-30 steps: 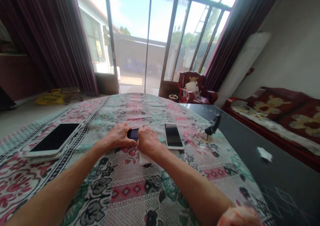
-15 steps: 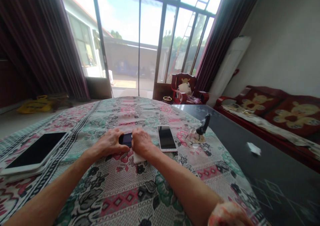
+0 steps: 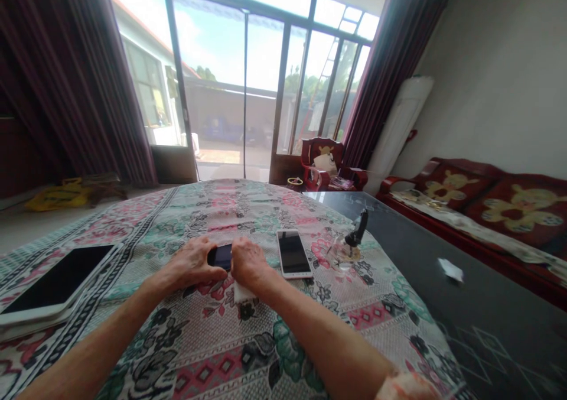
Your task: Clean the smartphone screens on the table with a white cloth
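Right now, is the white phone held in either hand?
No, the white phone lies on the flowered tablecloth beside the right hand.

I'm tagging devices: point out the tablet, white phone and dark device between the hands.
Tablet [image 3: 59, 278], head view: dark screen.
White phone [image 3: 294, 254], head view: dark screen.
Dark device [image 3: 220, 257], head view: uncovered dark surface.

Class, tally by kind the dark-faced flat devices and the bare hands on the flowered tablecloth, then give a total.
Large white-framed tablet with black screen: 1
White-framed rectangular phone with black screen: 1
Small dark rectangular device, partly covered by fingers: 1
Bare hands, left hand and right hand: 2
Total: 5
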`<state>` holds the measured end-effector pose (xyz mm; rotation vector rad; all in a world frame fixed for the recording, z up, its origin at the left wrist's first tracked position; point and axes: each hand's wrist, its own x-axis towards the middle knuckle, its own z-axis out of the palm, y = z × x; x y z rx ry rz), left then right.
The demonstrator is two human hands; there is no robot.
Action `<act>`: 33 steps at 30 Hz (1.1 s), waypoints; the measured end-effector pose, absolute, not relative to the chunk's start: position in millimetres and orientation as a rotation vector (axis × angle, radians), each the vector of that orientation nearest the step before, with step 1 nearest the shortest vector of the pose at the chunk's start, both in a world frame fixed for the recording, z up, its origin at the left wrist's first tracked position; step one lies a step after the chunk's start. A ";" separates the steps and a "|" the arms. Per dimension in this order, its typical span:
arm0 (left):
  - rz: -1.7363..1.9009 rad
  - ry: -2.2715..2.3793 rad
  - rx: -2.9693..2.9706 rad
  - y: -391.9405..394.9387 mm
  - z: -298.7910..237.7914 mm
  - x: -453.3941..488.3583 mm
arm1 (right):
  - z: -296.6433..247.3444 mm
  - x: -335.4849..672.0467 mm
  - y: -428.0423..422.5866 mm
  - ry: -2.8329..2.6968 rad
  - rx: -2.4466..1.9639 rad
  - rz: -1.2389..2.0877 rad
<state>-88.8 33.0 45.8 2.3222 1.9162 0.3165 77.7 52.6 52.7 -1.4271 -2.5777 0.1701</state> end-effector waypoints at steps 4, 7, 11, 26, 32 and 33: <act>0.310 1.924 2.323 32.8 45.7 -87.6 | 44.2 78.0 62.3 -2.497 -1.403 0.112; 0.351 1.905 2.331 34.4 43.3 -88.3 | 39.7 77.0 64.6 -2.450 -1.385 0.078; 0.395 1.901 2.332 36.3 40.1 -90.1 | 43.3 76.9 60.2 -2.468 -1.423 0.121; 0.321 1.909 2.363 35.2 41.4 -90.2 | 58.3 76.6 48.3 -2.593 -1.496 0.226; 0.358 1.907 2.361 32.8 43.5 -88.9 | 46.1 78.5 59.0 -2.499 -1.408 0.152; 0.361 1.904 2.364 32.5 43.9 -88.7 | 45.8 78.7 59.4 -2.491 -1.404 0.148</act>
